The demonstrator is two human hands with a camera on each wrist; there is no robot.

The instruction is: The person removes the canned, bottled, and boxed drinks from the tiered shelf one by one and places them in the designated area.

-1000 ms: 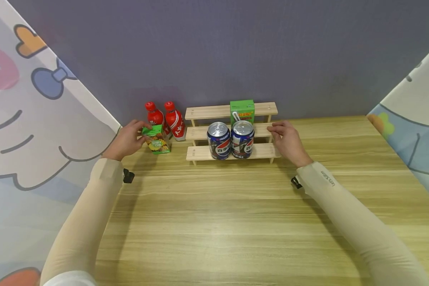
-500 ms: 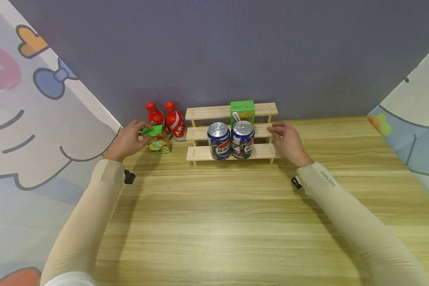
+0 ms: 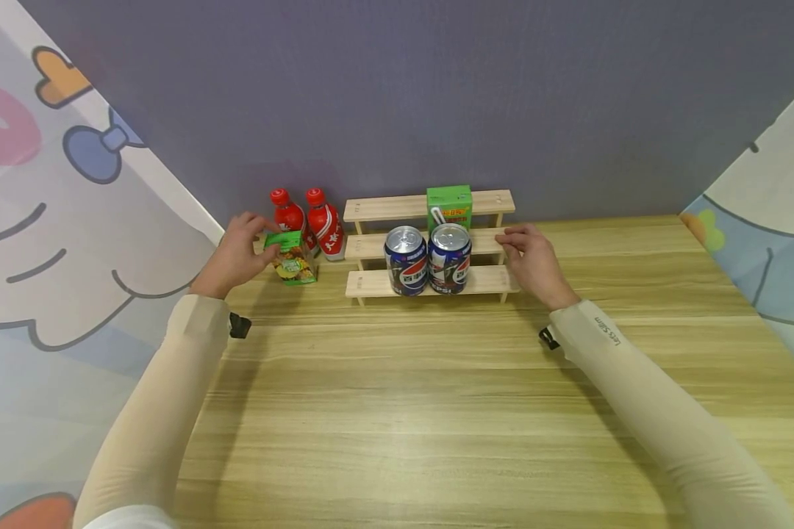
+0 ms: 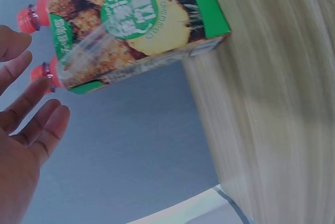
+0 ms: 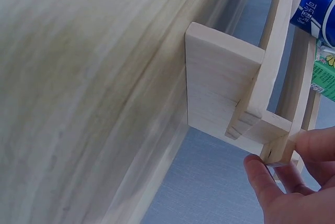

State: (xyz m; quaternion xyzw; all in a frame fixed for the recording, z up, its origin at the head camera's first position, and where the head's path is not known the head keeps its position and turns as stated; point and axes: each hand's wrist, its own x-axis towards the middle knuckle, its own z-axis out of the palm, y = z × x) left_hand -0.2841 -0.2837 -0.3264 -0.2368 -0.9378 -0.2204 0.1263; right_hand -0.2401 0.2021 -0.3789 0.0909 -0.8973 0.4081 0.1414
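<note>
Just left of a green juice box [image 3: 295, 263] with pineapple pictures, my left hand [image 3: 234, 257] hovers at its top. In the left wrist view the fingers [image 4: 52, 124] are spread and apart from the upright box [image 4: 131, 22]. My right hand [image 3: 536, 266] pinches the right end of the middle shelf of a three-step wooden rack [image 3: 370, 282]; the right wrist view shows thumb and fingers on either side of that shelf end [image 5: 280, 149]. Two blue Pepsi cans [image 3: 406, 264] stand on the lowest step, partly hiding another green drink carton [image 3: 448, 202] behind them.
Two red bottles [image 3: 326, 229] stand behind the juice box, left of the rack. A grey wall [image 3: 397, 95] rises behind everything. Printed panels [image 3: 73, 242] border the wooden table [image 3: 397, 397] on both sides.
My left fingers have come up off the top of the juice box and opened slightly; the box stays put. The right hand and the rack have not visibly moved.
</note>
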